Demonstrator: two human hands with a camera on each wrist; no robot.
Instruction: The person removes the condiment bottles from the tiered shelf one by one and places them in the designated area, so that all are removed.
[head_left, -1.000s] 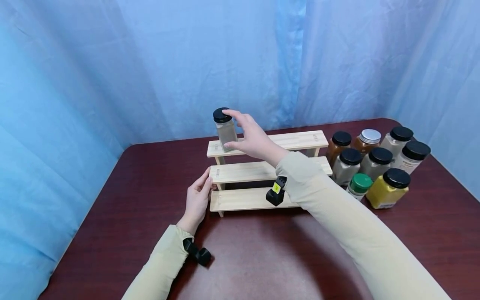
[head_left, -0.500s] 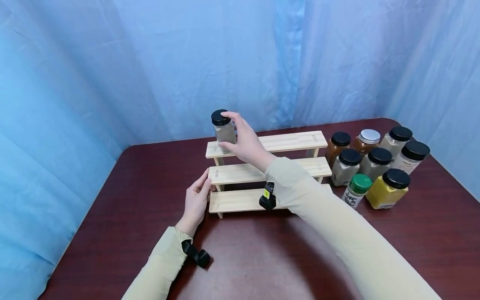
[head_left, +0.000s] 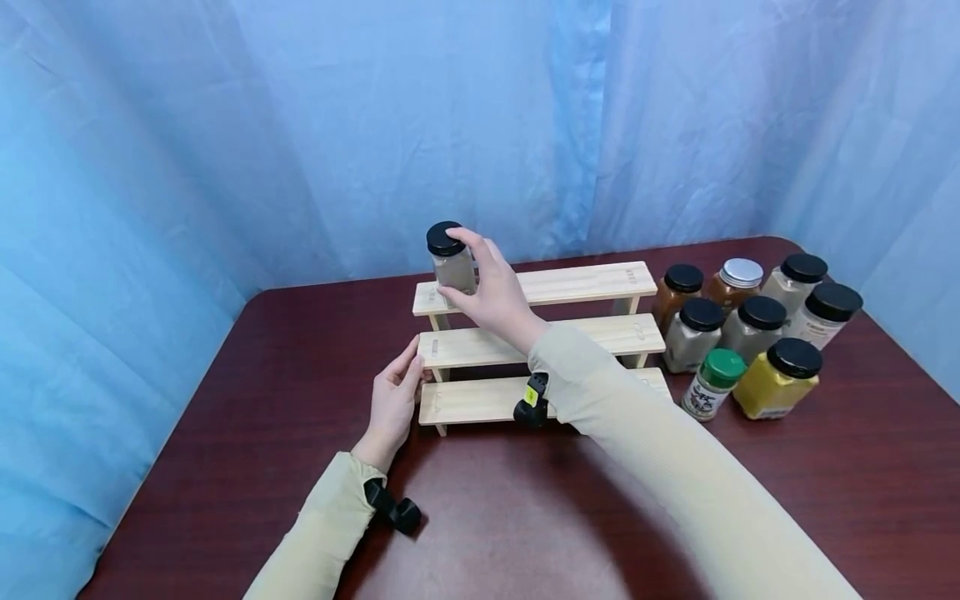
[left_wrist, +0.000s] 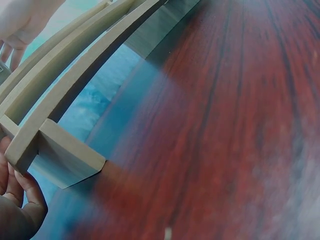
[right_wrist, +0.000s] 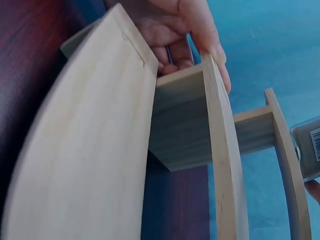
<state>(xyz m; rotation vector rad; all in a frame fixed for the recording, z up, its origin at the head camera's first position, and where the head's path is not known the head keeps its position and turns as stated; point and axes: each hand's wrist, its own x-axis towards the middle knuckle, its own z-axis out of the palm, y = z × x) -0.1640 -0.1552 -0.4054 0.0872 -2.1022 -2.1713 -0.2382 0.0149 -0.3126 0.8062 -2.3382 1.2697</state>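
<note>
A spice jar (head_left: 454, 273) with a black lid and greyish contents stands upright at the left end of the top board of a three-tier wooden rack (head_left: 480, 348). My right hand (head_left: 501, 293) holds it, thumb low on the side and a finger at the lid. Seen from the right wrist, the base of the jar (right_wrist: 306, 145) appears to meet the top board. My left hand (head_left: 392, 407) grips the left end of the middle board. In the right wrist view, the thumb of this hand (right_wrist: 167, 25) lies on the board's edge, other fingers curled beneath.
Several spice jars crowd the table right of the rack, among them a green-lidded jar (head_left: 714, 383), a yellow jar (head_left: 772, 387) and a silver-lidded jar (head_left: 738, 283). Blue curtains (head_left: 435, 125) hang behind and beside the dark red table (head_left: 315, 367).
My right hand and the jar have come slightly down onto the top board, with a small shift left and back right. The left hand keeps its grip on the rack.
</note>
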